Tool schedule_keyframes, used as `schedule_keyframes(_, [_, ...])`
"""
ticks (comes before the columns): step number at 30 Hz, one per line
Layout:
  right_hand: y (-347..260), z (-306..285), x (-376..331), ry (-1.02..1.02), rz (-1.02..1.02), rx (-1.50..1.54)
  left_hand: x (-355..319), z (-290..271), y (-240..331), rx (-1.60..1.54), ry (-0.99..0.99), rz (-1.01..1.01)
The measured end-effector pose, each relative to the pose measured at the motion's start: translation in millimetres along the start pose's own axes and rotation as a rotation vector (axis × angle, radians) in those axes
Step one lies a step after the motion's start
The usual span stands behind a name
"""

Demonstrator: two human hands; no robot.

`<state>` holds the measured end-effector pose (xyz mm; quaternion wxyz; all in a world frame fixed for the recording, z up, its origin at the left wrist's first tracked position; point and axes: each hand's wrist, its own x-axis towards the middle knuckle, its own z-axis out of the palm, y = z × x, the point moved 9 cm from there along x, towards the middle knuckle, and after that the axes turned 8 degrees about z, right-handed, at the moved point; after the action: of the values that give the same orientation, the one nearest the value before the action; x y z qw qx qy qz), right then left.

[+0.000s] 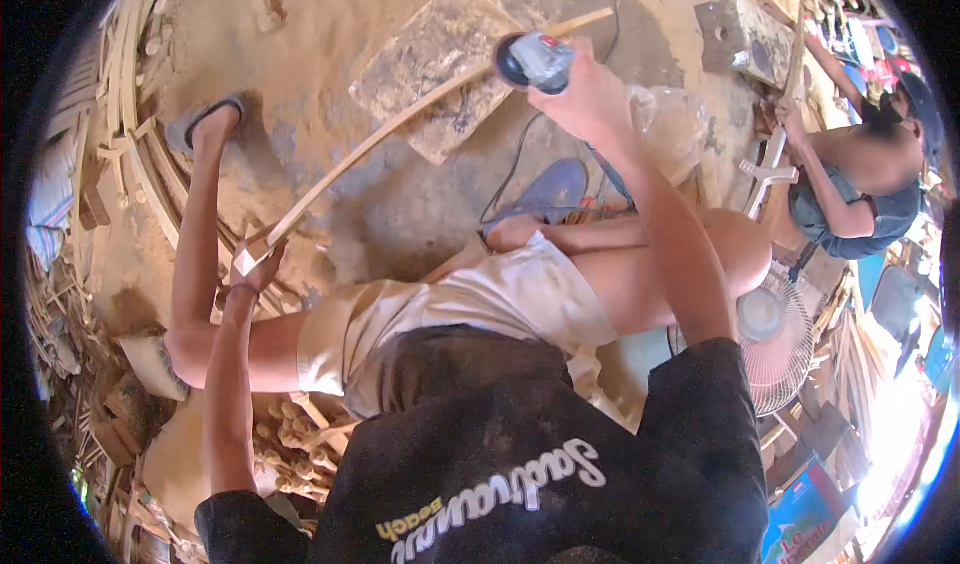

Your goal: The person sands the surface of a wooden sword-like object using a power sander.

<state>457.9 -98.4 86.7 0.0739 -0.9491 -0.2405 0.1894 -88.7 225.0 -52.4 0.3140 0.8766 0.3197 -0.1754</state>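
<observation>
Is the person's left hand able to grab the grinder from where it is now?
Probably not. The left hand is gripping the near end of the long wooden strip, while the grinder sits at the far end, already held in the right hand.

A curved wooden strip (400, 124) ran from the left hand (255, 269) up to the angle grinder (535, 61) in the right hand (590, 89) — over a flat board (440, 74); a fan (775, 334) stood lower right

Blue-green printed box (800, 524) btm right, by white fan (775, 339)
</observation>
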Motion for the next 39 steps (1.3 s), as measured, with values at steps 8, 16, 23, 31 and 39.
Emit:
schedule_keyframes(8, [122.6,-37.0,72.9,0.185,0.221,-0.028,13.3,-11.9,27.0,0.073,-0.002,0.047])
schedule_keyframes(16, [12.2,-1.8,-10.5,-0.035,-0.002,0.065,-36.1,-29.7,-44.4,-0.092,0.014,0.0])
schedule_keyframes(23, [-53.7,22.1,-47.0,-0.191,-0.17,0.031,-30.3,-14.9,-37.7,-0.073,0.01,0.007])
schedule_keyframes(31, [36.0,-15.1,23.4,-0.027,0.069,-0.062,-38.7,-8.6,-56.5,-0.199,0.038,0.037])
schedule_keyframes(39, [142.1,-32.8,74.8,0.219,0.192,0.056,-33.8,-12.2,-60.4,-0.187,0.042,0.011])
